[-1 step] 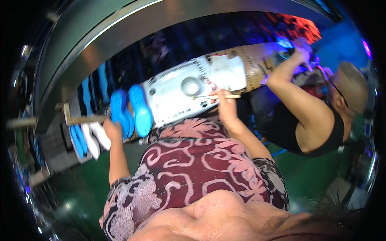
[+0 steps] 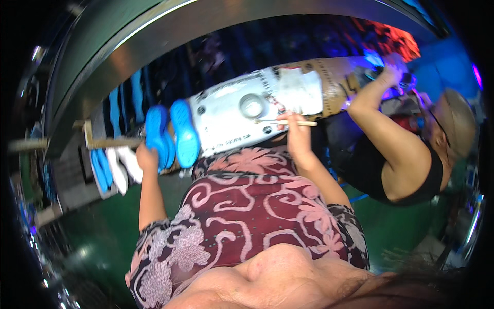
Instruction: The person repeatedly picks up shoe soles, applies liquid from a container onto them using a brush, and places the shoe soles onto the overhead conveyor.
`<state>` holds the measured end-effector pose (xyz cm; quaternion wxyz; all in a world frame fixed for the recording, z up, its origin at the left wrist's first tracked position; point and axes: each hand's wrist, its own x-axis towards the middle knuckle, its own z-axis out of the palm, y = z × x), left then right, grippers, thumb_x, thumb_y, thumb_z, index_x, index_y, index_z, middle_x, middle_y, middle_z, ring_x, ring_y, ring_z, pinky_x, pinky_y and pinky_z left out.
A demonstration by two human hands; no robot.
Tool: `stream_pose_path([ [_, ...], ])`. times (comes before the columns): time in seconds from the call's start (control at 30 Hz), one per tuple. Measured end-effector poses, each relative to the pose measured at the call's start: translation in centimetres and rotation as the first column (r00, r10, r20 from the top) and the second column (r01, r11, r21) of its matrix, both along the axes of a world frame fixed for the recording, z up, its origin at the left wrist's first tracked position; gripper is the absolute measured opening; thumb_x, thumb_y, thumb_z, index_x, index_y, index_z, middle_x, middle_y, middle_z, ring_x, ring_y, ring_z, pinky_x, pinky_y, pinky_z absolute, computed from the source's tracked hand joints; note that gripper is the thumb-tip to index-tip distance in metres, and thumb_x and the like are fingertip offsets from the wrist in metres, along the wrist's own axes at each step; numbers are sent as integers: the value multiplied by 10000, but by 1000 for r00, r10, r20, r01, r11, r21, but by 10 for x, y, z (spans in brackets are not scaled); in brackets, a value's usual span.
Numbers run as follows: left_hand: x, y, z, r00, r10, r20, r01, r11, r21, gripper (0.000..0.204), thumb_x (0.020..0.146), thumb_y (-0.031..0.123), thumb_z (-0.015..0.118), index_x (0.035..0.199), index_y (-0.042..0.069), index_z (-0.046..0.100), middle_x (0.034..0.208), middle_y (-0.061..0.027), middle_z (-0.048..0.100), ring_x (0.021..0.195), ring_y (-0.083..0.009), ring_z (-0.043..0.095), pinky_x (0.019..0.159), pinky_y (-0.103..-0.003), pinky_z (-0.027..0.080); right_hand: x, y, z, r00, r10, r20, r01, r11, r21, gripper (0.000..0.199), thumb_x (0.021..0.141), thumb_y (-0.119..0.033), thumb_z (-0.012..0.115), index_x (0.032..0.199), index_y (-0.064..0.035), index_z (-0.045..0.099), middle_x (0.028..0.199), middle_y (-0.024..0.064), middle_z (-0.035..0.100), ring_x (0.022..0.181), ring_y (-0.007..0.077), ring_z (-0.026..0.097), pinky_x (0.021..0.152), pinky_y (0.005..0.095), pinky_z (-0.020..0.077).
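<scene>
1. Right hand (image 2: 297,135), between 2 and 3 o'clock of centre: gripping a brush (image 2: 307,123), tip toward 9, near the round container (image 2: 243,105).
2. Left hand (image 2: 147,156), 9 o'clock: at edge of overlapping blue soles (image 2: 157,133); can't tell if gripping.
3. Separate blue sole (image 2: 186,135): 10 o'clock.
4. Container: 12 o'clock, on white covering (image 2: 220,125).
5. White soles (image 2: 118,173): 9 o'clock, past left hand.

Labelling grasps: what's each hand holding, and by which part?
Right hand: a thin brush-like stick, held around mid-length. Left hand: beside the blue soles; can't tell whether it grips one.
</scene>
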<state>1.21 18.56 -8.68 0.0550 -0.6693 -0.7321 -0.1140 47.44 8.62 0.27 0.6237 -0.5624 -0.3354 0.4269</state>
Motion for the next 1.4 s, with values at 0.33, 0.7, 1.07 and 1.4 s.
stream_pose_path([
  [0.33, 1, -13, 13, 207, 516, 831, 111, 832, -544, 504, 819, 248, 594, 1223, -15, 444, 665, -2, 511, 532, -89, 479, 487, -208, 425, 1, 7, 5, 995, 64, -75, -59, 996, 69, 375, 930, -275, 429, 825, 34, 612, 696, 78, 572, 646, 123, 510, 643, 244, 388],
  [0.7, -2, -16, -27, 662, 303, 685, 42, 898, -438, 224, 783, 134, 550, 911, -50, 535, 667, -95, 580, 570, -144, 583, 509, -263, 493, 3, 13, 3, 747, -204, -633, 51, 967, -251, 518, 872, -524, 444, 823, -20, 555, 526, 30, 457, 513, 140, 451, 680, 344, 442],
  [1.07, 46, -15, 12, 44, 529, 848, 321, 796, -513, 470, 800, 174, 634, 1176, -23, 432, 1064, -132, 574, 921, -229, 597, 786, -335, 501, 0, 13, 6, 690, -249, -679, 40, 951, -308, 516, 855, -533, 469, 852, -22, 536, 533, 32, 453, 500, 147, 423, 690, 341, 440],
  [1.4, 150, -64, 86, -54, 317, 947, 341, 897, -281, 440, 805, 124, 590, 1198, 57, 404, 1033, -85, 564, 883, -176, 573, 669, -297, 512, -9, 9, 13, 816, 25, -577, -69, 996, -54, 299, 906, -291, 485, 859, -9, 572, 644, 54, 535, 622, 148, 511, 692, 281, 439],
])
